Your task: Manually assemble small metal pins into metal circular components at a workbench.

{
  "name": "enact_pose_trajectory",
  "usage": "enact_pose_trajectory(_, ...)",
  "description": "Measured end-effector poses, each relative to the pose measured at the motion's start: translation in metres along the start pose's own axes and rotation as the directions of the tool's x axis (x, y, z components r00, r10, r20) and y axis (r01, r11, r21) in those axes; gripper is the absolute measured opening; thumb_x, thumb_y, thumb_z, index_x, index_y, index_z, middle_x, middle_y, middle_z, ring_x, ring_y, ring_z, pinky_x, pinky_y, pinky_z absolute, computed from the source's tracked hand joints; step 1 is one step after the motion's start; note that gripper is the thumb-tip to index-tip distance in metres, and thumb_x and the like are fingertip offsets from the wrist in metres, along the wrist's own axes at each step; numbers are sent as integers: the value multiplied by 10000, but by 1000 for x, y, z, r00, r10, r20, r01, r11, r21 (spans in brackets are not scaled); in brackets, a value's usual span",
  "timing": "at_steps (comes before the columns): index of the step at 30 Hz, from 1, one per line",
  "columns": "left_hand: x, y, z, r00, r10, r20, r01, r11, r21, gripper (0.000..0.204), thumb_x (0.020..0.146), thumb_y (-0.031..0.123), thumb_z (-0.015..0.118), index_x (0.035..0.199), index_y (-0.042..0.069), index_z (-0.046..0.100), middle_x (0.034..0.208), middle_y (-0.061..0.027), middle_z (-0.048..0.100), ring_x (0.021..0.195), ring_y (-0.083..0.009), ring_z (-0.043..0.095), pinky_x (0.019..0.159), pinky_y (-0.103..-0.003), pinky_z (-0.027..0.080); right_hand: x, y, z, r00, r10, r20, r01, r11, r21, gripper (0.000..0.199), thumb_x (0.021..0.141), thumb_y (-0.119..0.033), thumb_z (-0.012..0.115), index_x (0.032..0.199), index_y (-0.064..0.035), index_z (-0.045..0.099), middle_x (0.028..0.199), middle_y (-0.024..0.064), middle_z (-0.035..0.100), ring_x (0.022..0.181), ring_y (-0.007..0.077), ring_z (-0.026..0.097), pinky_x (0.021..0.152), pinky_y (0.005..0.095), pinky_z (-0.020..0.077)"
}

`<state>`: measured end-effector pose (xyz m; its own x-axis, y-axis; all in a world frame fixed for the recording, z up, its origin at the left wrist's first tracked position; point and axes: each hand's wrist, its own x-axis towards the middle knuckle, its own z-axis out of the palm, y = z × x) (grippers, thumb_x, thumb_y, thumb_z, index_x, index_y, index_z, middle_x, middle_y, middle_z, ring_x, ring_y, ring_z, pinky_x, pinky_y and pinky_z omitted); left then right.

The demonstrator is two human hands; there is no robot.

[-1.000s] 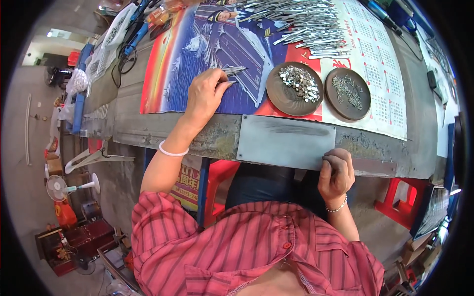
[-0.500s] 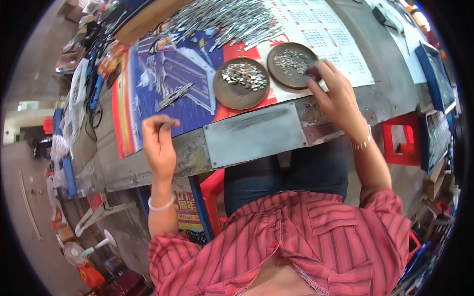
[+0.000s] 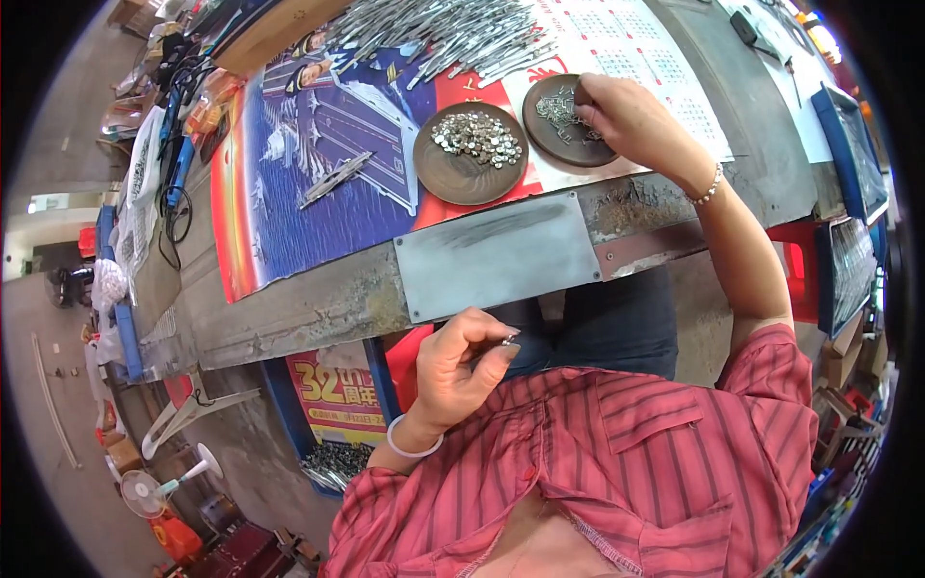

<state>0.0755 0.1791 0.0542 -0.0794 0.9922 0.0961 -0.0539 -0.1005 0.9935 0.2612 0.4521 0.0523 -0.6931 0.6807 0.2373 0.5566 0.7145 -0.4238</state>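
At lower centre of the head view, left hand (image 3: 458,374) has dropped from the edge of the poster (image 3: 308,241) to in front of the shirt (image 3: 453,472), pinching a small shiny piece (image 3: 509,339). Right hand (image 3: 641,120), upper right, now reaches further over the pin dish (image 3: 564,151), fingertips at the thin pins (image 3: 557,104); can't tell if it grips any. Reads as both hands busy with small parts. Surface: worn workbench (image 3: 299,323), disc dish (image 3: 467,185) beside, metal strips (image 3: 453,39) piled top, grey plate (image 3: 501,262) at bench edge. Room: fan (image 3: 145,491) lower left, red stool (image 3: 796,273) right.
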Motion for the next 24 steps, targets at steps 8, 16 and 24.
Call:
enact_pose_trajectory(8,13,-1,10,999,-48,2,48,996,82,114,870,9,598,969,-43,615,775,-59,571,657,-94,495,571,-210,380,0,21,-1,995,101,9,-89,825,558,155,840,-82,601,918,51,583,720,69,588,694,109,536,677,272,459)
enact_pose_trajectory(16,20,5,13,999,-38,23,35,991,129,184,880,10,589,1055,-43,607,864,-66,561,648,-87,502,572,-206,400,0,15,-5,988,137,73,-149,703,695,122,907,-90,543,976,11,544,816,-26,530,737,28,472,662,186,422)
enact_pose_trajectory(24,21,2,13,997,-66,33,65,998,16,201,884,-10,582,1082,-42,595,877,-64,573,598,-51,488,514,-177,388,2,12,-8,983,151,106,-183,724,665,142,924,-112,563,1013,-4,541,847,-40,529,730,8,480,647,169,436)
